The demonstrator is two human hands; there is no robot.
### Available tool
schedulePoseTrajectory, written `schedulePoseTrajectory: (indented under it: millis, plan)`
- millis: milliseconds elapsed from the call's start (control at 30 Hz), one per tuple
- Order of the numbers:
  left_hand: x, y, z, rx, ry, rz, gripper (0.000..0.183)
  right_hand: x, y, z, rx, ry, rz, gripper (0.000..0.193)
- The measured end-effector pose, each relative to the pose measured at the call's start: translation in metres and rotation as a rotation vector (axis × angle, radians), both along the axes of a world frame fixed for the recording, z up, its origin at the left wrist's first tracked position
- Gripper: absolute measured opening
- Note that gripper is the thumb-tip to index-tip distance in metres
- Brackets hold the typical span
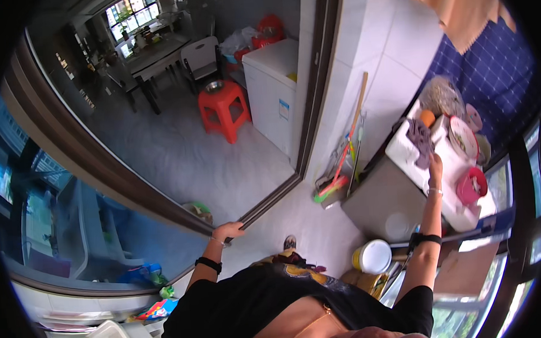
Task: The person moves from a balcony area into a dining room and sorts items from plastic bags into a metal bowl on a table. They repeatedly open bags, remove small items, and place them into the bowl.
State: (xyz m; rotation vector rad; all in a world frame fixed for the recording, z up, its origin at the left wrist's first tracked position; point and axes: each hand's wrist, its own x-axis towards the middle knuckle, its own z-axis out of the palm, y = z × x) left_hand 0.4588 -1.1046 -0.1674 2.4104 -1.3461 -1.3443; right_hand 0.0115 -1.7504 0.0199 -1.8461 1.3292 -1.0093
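My right hand (434, 166) reaches over the white sink (402, 142) on the right. Its fingers close on the lower end of a crumpled grey-purple cloth (421, 139), which lies over the sink's edge. My left hand (227, 230) is at the brown frame (182, 216) of the glass sliding door, low at the left. Its fingers are stretched out toward the right and seem to touch the frame's edge. Beside the cloth stand an orange object (427, 117), a white round dish with a red rim (462, 137) and a pink-red cup (471, 185).
A broom (343, 166) and dustpan lean at the tiled wall. A white-lidded bucket (374, 257) stands below the sink. Past the doorway are a red stool (225, 107) with a metal bowl, a white chest freezer (273, 90), and a dining table (154, 53). A blue curtain (489, 69) hangs at right.
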Motion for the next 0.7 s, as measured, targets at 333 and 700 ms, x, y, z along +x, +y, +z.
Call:
schedulePoseTrajectory:
  millis: [333,700]
  plan:
    - [0.027,-0.221,0.054,-0.487,-0.098,-0.185,0.041,0.006,-0.129,-0.070,0.137,0.158,-0.358,0.070]
    - [-0.005,-0.294,0.135,-0.639,0.119,-0.246,0.042,0.069,-0.100,0.085,-0.633,-0.065,-0.056,0.033]
